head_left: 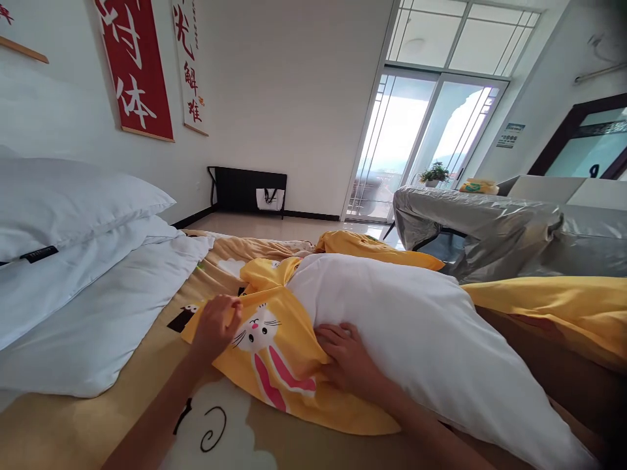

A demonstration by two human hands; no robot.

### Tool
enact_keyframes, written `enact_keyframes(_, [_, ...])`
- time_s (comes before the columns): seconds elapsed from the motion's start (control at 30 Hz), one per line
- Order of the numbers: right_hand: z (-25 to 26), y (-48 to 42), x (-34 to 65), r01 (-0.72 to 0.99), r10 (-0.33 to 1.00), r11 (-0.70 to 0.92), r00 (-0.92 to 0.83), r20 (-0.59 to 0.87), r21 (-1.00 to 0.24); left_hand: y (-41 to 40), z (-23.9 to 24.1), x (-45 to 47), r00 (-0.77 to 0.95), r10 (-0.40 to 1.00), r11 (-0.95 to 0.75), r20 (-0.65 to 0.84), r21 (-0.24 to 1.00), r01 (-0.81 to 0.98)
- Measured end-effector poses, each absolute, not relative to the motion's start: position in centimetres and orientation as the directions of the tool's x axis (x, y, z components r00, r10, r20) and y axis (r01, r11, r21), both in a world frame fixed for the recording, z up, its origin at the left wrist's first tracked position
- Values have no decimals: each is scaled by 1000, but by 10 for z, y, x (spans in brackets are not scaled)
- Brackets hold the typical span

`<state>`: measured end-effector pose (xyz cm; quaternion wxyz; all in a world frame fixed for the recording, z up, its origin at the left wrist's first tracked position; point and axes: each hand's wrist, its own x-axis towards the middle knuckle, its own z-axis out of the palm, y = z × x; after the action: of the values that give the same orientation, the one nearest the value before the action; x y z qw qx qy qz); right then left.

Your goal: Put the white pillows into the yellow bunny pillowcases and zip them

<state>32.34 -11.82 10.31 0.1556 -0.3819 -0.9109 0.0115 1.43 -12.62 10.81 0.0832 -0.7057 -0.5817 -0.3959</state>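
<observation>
On the bed: a white pillow [416, 326] lies partly inside a yellow pillowcase [274, 378] with a rabbit print. Both rest on a tan bedspread [147, 365] with cartoon sheep.
Left hand [215, 326]: fingers are curled shut on the pillowcase's left edge, bunching the cloth there.
Right hand [349, 358]: flat and open, palm down on the pillow just where the yellow cloth ends. It holds nothing.
Pillow axis: the long axis runs from the far middle of the bed toward the near right. The left end is covered, and the bare white bulk spreads off to the right.
Case from the grip: the cloth stretches rightward from the left hand to the right hand, with the rabbit between them.
Nearer hand: the right hand is on the pillow. The left hand is apart from it and touches only cloth.
Around: stacked white pillows [73, 209] lie at the left and a yellow blanket [548, 307] at the right. A silver-covered table [490, 228] stands beyond.
</observation>
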Motion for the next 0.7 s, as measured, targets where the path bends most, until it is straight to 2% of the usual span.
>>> enact_keyframes(0.07, [114, -123, 318, 722, 783, 621, -565, 260, -304, -140, 111, 50, 375, 748, -556, 548, 208, 804])
enact_keyframes(0.13, [123, -123, 314, 732, 851, 524, -466, 240, -437, -148, 103, 75, 549, 729, -642, 410, 128, 756])
enact_keyframes(0.2, [129, -123, 313, 673, 885, 457, -412, 219, -582, -147, 89, 84, 540, 766, -600, 349, 87, 795])
enact_keyframes(0.33, [137, -128, 312, 360, 889, 240, -454, 56, -901, -129, 65, 76, 392, 853, -433, 344, 48, 900])
enact_keyframes(0.4, [138, -133, 309, 294, 880, 114, -474, -41, -949, -121, 60, 70, 394, 858, -414, 330, -8, 910])
enact_keyframes(0.47, [139, -138, 306, 332, 885, 101, -461, -68, -938, -116, 60, 66, 427, 847, -430, 316, -63, 901])
enact_keyframes(0.57, [147, -144, 307, 351, 903, 132, -429, -34, -927, -115, 65, 62, 446, 833, -441, 327, -94, 893])
enact_keyframes(0.7, [171, -149, 321, 212, 951, 103, -309, 33, -972, -115, 72, 62, 409, 810, -390, 420, -135, 911])
